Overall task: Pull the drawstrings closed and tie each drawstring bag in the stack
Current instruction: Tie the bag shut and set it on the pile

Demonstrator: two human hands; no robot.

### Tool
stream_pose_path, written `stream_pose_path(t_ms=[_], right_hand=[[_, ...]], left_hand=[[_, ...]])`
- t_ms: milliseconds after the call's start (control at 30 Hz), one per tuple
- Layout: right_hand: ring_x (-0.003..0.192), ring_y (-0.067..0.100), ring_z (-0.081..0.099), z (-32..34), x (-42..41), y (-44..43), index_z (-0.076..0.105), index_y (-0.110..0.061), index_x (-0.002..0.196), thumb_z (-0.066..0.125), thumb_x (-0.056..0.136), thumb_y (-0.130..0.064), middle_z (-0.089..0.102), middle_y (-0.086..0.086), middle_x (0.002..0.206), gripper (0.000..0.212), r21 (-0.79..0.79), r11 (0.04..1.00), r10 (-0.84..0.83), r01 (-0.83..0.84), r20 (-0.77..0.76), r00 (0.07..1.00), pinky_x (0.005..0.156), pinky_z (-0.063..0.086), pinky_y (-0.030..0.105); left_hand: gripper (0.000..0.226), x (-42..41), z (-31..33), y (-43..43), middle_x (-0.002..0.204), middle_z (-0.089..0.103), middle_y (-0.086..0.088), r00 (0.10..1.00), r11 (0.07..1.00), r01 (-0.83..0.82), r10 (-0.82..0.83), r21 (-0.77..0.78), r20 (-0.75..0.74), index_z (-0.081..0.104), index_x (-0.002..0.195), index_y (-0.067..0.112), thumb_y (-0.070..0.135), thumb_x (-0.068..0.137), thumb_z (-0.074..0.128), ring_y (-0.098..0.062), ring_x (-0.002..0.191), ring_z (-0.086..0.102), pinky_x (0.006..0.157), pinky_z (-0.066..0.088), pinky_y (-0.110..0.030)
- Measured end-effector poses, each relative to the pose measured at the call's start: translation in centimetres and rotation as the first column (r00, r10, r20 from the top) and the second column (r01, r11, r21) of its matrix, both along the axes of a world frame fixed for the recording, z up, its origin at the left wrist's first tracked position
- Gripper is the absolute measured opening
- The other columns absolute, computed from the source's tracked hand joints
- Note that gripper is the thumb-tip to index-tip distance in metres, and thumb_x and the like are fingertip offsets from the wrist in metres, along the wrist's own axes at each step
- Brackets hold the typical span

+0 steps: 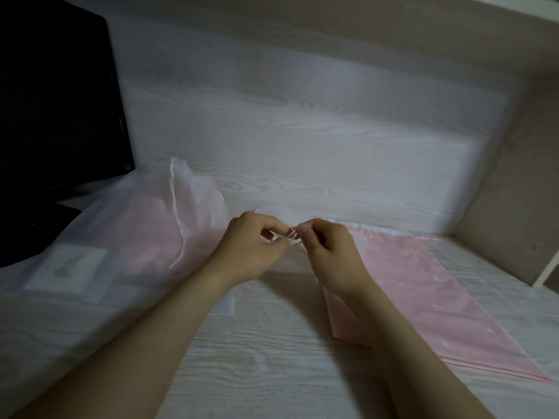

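A pink drawstring bag [423, 297] lies flat on the pale wood desk [272, 358], its gathered mouth pointing toward the back. At that mouth my left hand [251, 246] and my right hand [332, 252] meet, each pinching a thin pink drawstring [292, 234] between thumb and fingers. The strings run between the two hands, blurred and partly hidden by my fingers. A further end of the drawstring [429, 238] sticks out to the right at the bag's top edge.
A large translucent white plastic bag [136, 237] holding more pink bags lies at the left. Behind it stands a dark monitor [54, 101]. A white wood-grain back panel [302, 116] and a beige side wall [514, 176] close in the desk.
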State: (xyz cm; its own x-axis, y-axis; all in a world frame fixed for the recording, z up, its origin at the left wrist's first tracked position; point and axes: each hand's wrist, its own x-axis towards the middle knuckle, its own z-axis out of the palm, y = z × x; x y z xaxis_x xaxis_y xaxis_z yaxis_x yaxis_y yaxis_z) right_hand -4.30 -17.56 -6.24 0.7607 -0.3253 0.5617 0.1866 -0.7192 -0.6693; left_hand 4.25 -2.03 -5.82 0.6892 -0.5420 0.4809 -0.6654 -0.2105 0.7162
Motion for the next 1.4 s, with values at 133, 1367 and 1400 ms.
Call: stream_pose_path(t_ms=[133,1367,1400], right_hand=[[0.066,0.007,0.061,-0.2,0.2,-0.2,0.076,-0.023,0.086,0.056,0.106,-0.025,0.072,-0.012,0.073,0.029,0.065,0.998,0.004,-0.005,0.026,1.000,0.065,0.046,0.029],[0.090,0.037,0.053,-1.2,0.3,-2.5,0.067,-0.010,0.090,0.061,0.102,-0.032,0.042,0.008,0.105,0.026,-0.348,0.803,-0.453,0.484,0.171,0.875,0.079,0.049,0.047],[0.094,0.037,0.055,-1.2,0.3,-2.5,0.068,-0.009,0.090,0.061,0.101,-0.032,0.044,0.012,0.110,0.026,-0.342,0.797,-0.466,0.498,0.178,0.867,0.080,0.050,0.048]], left_hand=[[0.014,0.3,-0.4,-0.1,0.093,0.073,0.015,0.999,0.998,-0.004,0.002,0.055,0.037,0.077,0.077,0.041,0.053,0.075,0.071,-0.004,0.095,0.065,0.088,0.055,-0.033],[0.010,0.6,1.8,1.5,0.064,0.060,0.004,0.909,0.990,0.103,-0.132,-0.095,-0.395,0.076,0.081,0.014,0.022,0.088,0.077,-0.012,0.049,0.049,0.047,0.038,-0.023],[0.006,0.6,1.5,1.5,0.068,0.068,0.008,0.963,0.995,0.090,-0.100,-0.054,-0.250,0.078,0.078,0.021,0.024,0.084,0.080,-0.009,0.059,0.061,0.055,0.048,-0.025]])
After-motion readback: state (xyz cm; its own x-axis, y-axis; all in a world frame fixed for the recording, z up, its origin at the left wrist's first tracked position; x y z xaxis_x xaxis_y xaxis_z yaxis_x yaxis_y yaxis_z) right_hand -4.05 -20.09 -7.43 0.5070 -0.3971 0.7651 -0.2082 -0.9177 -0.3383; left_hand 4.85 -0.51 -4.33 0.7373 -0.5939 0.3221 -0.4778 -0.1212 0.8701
